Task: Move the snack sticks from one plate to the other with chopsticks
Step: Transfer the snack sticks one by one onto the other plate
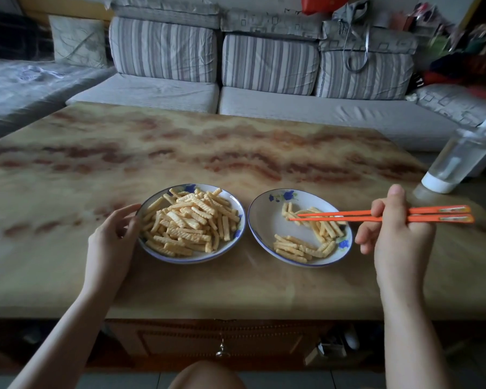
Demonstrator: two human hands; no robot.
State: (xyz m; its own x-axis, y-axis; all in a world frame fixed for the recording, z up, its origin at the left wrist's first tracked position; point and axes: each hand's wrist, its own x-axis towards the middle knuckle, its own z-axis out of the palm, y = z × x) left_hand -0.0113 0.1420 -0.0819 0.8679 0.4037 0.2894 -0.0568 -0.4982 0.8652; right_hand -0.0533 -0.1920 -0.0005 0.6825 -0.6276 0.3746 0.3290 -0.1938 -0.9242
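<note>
Right hand (pixel 399 234) is seen at the right of the table (pixel 208 153), its fingers curled around a pair of orange chopsticks (pixel 348 216), which are gripped near their thick ends and held roughly level, pointing left. Left hand (pixel 112 234) is laid beside the left plate (pixel 197 259), its fingers loosely curved and its fingertips touching that plate's left rim; nothing is clasped by it.

Across the far side a grey sofa (pixel 264 108) is spread, with striped back cushions (pixel 163 49) propped along it. In front of it the table is set, its top marbled in tan and rust, and both plates are borne on its near half. A drawer (pixel 222 341) with a metal pull is glimpsed beneath the table's near edge.

Two white plates with blue rims and blue flower prints are placed side by side, close but apart. The left plate is heaped with crinkle-cut snack sticks (pixel 188 223). The right plate (pixel 264 220) carries far fewer (a small cluster at its far side and a row along its near right rim), and its left part is bare. A clear bottle (pixel 458 161) with a white base is stood near the table's right edge, well apart from the plates.

The chopstick tips are held slightly parted over the right plate, at the far cluster of sticks; whether a stick is touched cannot be told.
</note>
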